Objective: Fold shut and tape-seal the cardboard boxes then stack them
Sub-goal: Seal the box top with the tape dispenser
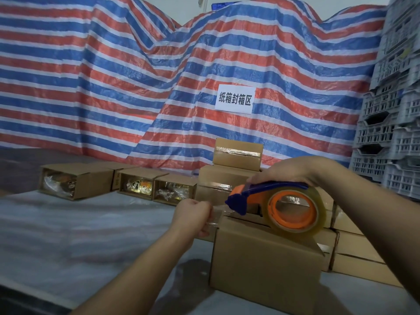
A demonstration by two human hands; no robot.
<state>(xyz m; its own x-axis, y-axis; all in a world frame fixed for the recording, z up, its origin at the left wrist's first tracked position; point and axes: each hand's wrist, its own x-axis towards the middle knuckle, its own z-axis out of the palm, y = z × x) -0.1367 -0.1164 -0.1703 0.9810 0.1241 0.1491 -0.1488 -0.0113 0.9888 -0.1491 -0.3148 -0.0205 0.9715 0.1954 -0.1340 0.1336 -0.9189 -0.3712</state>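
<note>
A closed brown cardboard box [263, 258] stands in front of me on the table. My right hand [288, 171] grips the top of an orange and blue tape dispenser [293, 208] holding a roll of clear tape, resting on the box's top. My left hand [193, 214] pinches the free end of the clear tape [216, 215] at the box's upper left edge. Behind it, taped boxes [237, 153] are stacked.
Three open boxes [141, 183] with packaged goods lie on their sides at the back left. More brown boxes [354, 246] sit to the right. A striped tarp [113, 87] with a white sign [235, 100] hangs behind. Grey plastic crates [391, 110] tower at right.
</note>
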